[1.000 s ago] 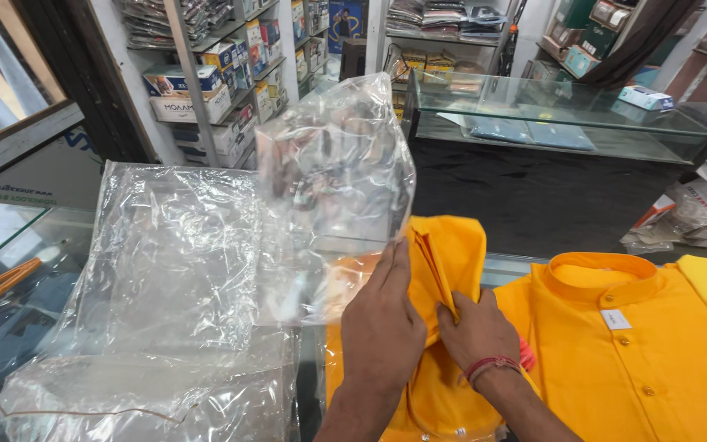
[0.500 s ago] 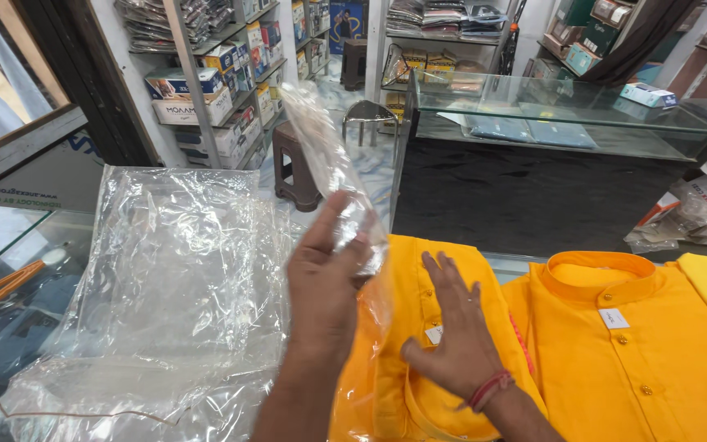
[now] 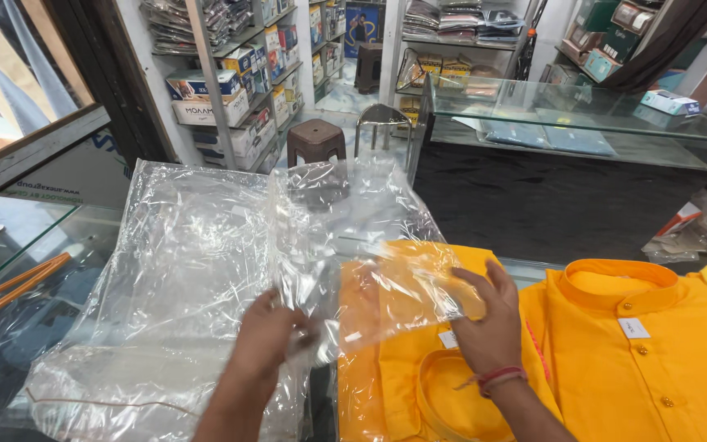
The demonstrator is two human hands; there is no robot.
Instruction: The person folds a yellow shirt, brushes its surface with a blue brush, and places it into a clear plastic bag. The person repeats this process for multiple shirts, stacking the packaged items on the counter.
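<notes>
The clear plastic bag (image 3: 370,245), earlier raised upright, now lies lowered over the folded orange shirt (image 3: 419,385); the left hand (image 3: 267,336) has dropped beside it.

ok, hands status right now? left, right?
Left hand: closed, pinching the clear bag.
Right hand: open, flat on the folded orange shirt, fingertips at the bag's edge.

We hold a clear plastic bag (image 3: 362,245) in our left hand (image 3: 267,336); a white tag (image 3: 634,328) lies right of our right hand (image 3: 488,327); boxes (image 3: 206,90) sit far beyond.
</notes>
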